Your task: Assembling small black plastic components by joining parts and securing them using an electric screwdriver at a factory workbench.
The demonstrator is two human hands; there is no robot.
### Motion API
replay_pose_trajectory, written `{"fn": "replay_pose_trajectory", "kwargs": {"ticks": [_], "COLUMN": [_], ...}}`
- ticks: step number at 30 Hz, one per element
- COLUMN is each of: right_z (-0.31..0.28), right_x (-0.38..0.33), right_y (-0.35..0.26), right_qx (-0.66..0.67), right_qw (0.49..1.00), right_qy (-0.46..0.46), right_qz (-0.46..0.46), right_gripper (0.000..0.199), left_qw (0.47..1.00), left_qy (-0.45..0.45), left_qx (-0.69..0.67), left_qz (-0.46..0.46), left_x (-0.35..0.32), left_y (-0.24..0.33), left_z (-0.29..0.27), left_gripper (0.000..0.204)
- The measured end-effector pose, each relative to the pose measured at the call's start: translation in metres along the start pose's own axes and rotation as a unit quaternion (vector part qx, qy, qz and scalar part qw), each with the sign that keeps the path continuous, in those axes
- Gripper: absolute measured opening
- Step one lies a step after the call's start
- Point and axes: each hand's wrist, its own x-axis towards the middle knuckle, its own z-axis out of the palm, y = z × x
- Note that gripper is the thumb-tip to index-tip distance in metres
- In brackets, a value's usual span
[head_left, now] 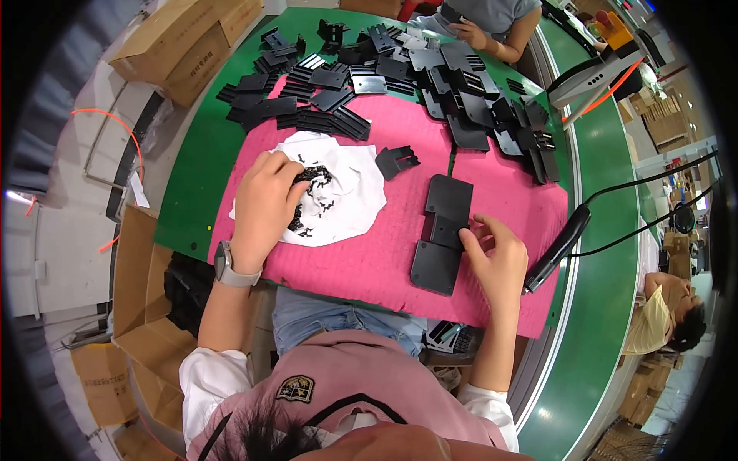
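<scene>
Black flat plastic bracket (440,235) pinched by right hand (496,261), left hand (265,201) closed on small black clips (314,178), white cloth (350,192)

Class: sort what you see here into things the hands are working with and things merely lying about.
In use: left hand in small black screws on white cloth; right hand on black bracket plate.
Lying about: electric screwdriver, heap of black parts, cardboard boxes.

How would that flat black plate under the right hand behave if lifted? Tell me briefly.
The black plate looks thin and flat, so probably stiff and light. Lying flush on the pink mat, it may resist edge-picking. The right hand presses its edge.
</scene>
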Motion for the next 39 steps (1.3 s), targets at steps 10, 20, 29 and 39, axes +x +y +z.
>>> {"fn": "replay_pose_trajectory", "kwargs": {"ticks": [10, 20, 29, 39], "right_z": [-0.058, -0.067, -0.064, -0.05], "right_x": [-0.01, 0.024, 0.04, 0.046], "right_y": [0.061, 0.124, 0.066, -0.026], "right_qx": [-0.066, -0.304, 0.487, 0.704], "right_qw": [0.978, 0.914, 0.866, 0.584], "right_qy": [0.182, 0.114, 0.038, -0.051], "right_qz": [0.076, 0.245, 0.108, -0.4], "right_gripper": [0.022, 0.08, 0.046, 0.064], "left_qw": [0.996, 0.988, 0.794, 0.545], "left_qy": [0.068, 0.071, -0.13, -0.281], "left_qx": [-0.05, -0.099, -0.545, -0.743], "left_qz": [-0.02, -0.092, -0.235, -0.269], "left_x": [0.0, 0.003, 0.009, 0.012], "left_y": [-0.002, 0.001, 0.034, 0.099], "left_z": [0.003, 0.004, 0.021, 0.049], "left_gripper": [0.008, 0.006, 0.01, 0.017]}}
